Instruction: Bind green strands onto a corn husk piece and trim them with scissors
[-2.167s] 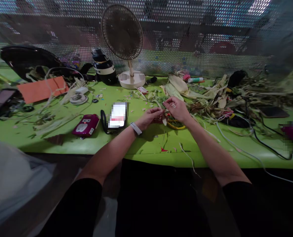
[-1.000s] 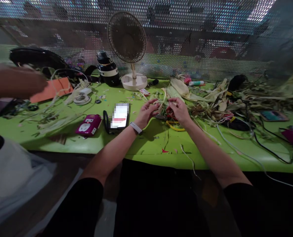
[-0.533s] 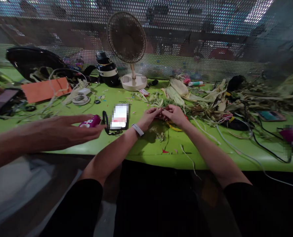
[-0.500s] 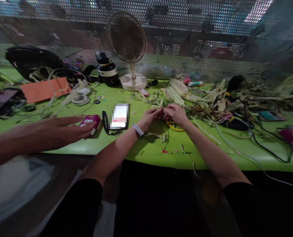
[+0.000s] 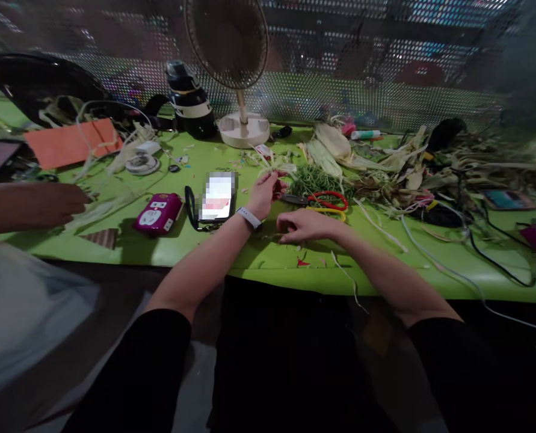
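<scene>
My left hand (image 5: 266, 191), with a pale band on the wrist, is raised a little over the table. Its fingers are closed on some pale corn husk strips (image 5: 274, 163) whose ends fan out above. My right hand (image 5: 307, 226) is low at the table, fingers curled in a pinch near small husk scraps; what lies between the fingertips, if anything, is hidden. Just beyond it, scissors (image 5: 328, 199) with red and yellow handles lie on the green table (image 5: 231, 255), blades pointing left. Behind them is a heap of thin green strands (image 5: 317, 180).
A phone (image 5: 218, 195) and purple power adapter (image 5: 158, 213) lie left; a fan (image 5: 243, 129) and black bottle (image 5: 190, 102) stand behind. Dried husks (image 5: 403, 171) and cables (image 5: 457, 288) spread right. Another person's hand (image 5: 64, 204) is at far left, near an orange sheet (image 5: 73, 144).
My hands, together before, have parted: the right has come down toward me, and the scissors now show. The other person's hand has drawn back left from the purple adapter. The view has tilted down.
</scene>
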`<state>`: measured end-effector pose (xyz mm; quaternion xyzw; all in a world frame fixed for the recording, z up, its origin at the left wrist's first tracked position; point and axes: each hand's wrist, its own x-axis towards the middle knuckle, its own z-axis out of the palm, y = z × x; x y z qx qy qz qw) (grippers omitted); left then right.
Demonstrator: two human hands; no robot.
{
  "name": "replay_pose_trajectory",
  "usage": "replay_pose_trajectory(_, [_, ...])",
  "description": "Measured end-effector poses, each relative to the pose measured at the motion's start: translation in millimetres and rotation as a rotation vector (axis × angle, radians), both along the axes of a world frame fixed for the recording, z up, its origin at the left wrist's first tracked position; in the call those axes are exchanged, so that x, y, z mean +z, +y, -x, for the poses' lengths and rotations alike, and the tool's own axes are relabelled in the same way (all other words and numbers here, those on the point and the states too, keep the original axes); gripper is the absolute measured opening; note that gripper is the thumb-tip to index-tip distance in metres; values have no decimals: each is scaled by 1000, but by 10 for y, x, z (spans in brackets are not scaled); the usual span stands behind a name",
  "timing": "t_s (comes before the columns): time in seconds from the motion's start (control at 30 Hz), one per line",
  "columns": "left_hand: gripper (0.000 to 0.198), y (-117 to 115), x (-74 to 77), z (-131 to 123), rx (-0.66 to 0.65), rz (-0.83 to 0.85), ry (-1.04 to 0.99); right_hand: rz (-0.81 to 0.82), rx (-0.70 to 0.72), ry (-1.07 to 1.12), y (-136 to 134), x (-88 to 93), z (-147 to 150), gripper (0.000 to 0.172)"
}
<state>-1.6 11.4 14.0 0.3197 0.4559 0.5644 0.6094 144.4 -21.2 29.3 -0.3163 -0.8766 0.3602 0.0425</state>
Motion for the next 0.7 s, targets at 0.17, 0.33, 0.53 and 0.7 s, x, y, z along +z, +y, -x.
replay_pose_trajectory(0.17, [25,6,22,44,7,-17,-35,198,-353,477,193,-29,-98,12])
replay_pose_trajectory(0.33, [20,-17,25,18,-37,10,-69,405,-795,891,318,73,-200,17])
replay_pose_trajectory(0.53, [34,-68,117,-6,-131,24,-232,523,-809,1024,298,64,-142,15])
replay_pose_trajectory(0.7, [34,-98,121,-10,-183,-78,-268,568,-819,1056,282,81,-116,17])
